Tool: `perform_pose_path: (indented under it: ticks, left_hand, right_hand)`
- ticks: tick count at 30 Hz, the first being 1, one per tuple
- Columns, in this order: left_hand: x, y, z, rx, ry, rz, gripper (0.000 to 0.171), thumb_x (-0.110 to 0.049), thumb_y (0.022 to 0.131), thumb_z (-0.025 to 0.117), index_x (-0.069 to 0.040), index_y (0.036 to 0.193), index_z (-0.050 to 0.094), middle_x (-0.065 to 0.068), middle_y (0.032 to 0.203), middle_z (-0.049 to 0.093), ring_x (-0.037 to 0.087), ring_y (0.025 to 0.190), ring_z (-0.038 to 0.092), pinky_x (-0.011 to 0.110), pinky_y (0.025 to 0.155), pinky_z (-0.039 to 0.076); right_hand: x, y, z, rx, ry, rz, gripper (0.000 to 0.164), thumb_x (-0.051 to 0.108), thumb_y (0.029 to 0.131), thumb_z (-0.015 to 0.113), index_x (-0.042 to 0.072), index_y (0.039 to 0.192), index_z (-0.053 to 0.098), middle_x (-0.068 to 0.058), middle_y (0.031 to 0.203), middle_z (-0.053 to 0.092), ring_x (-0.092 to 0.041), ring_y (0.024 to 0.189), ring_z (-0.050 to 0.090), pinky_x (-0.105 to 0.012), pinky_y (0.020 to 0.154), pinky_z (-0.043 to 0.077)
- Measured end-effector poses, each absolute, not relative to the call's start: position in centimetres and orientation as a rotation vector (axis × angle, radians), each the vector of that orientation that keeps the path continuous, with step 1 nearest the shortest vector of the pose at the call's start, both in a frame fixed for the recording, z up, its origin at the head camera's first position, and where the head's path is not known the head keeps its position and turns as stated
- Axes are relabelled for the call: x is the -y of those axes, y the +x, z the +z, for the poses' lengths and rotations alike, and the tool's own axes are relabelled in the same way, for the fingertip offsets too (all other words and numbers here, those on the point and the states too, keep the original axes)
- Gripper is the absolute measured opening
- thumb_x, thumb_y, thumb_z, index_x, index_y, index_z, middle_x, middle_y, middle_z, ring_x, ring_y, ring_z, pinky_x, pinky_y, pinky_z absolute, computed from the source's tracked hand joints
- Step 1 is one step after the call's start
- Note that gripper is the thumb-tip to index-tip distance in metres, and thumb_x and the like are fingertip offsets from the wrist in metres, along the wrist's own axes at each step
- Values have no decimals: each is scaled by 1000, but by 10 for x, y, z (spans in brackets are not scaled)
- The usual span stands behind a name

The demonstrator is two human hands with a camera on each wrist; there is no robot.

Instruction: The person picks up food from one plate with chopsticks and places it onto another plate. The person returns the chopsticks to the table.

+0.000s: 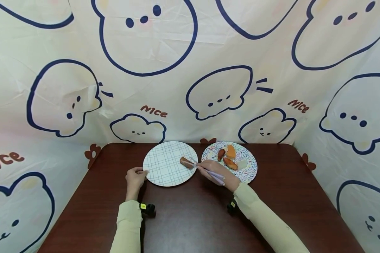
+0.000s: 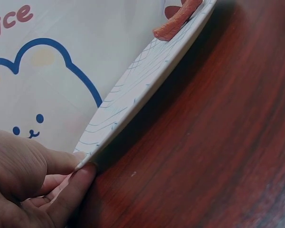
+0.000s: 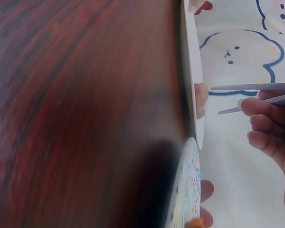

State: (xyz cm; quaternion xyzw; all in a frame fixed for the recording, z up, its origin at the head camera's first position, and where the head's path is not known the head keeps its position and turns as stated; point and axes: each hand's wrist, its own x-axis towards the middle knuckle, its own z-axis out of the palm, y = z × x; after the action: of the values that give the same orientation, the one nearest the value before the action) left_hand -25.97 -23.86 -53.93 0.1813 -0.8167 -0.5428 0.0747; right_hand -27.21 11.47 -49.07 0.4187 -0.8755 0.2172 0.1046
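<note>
In the head view my left hand pinches the left rim of a white plate with a blue grid. The left wrist view shows the thumb on top of the rim and a finger against its underside. A brown sausage-shaped piece lies on this plate near its right edge. My right hand holds a pair of pale lilac chopsticks, pointing left. Seen from the right wrist, the chopstick tips are spread, close to the brown piece with a small gap.
Right of the grid plate stands a speckled plate, partly covered by my right hand and wrist. It bears two brown pieces, an orange piece and a pale piece. Patterned cloth rises behind the dark wooden table.
</note>
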Motion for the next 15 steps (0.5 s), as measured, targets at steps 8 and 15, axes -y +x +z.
perform_pose_path:
  ticks: [8,15]
  left_hand:
    - [238,-260,-539,2449,549,-1634,34,-10,97,67,10,124,63,26,105,67,19,73,70,32,67,58]
    - [237,-259,-537,2447,543,-1616,34,-9,96,67,12,123,63,25,101,66,25,74,70,32,64,56]
  right_hand:
    - [-139,-270,-487,2519,1120,733,25,8,102,59,0,121,72,-13,112,75,-23,99,71,-40,88,59]
    - [-166,-272,-487,2456,1075,838,20,3,102,56,-1,110,74,-10,84,72,-17,75,65,-34,70,57]
